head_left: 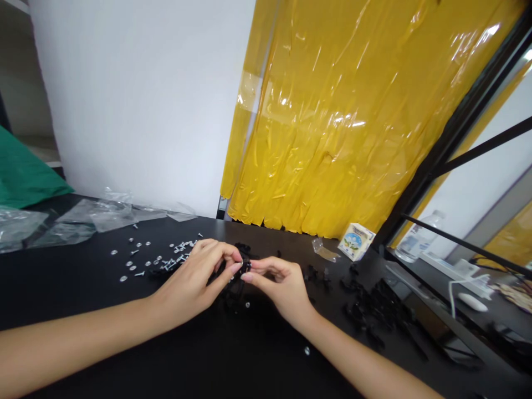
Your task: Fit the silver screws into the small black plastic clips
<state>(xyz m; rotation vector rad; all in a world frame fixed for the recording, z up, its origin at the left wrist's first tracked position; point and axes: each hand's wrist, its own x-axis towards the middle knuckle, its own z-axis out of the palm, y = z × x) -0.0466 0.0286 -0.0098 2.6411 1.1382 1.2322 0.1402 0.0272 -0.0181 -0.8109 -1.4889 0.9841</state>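
Between my two hands, above the black table, is a small black plastic part (246, 266). My right hand (279, 281) pinches it from the right with thumb and fingertips. From the left, the thumb and forefinger of my left hand (209, 270) close together against the part, at a tiny shiny piece too small to name. Loose screws (179, 252) and round metal washers (132, 267) lie left of and behind my left hand. More black parts, hard to tell apart, sit under and behind my hands.
Clear plastic bags (100, 215) lie at the back left. A pile of black plastic parts (374, 310) spreads to the right, near a small white box (356, 241). A black metal frame (432, 166) and a yellow plastic curtain (324, 122) stand behind. A water bottle (419, 239) is beyond the frame.
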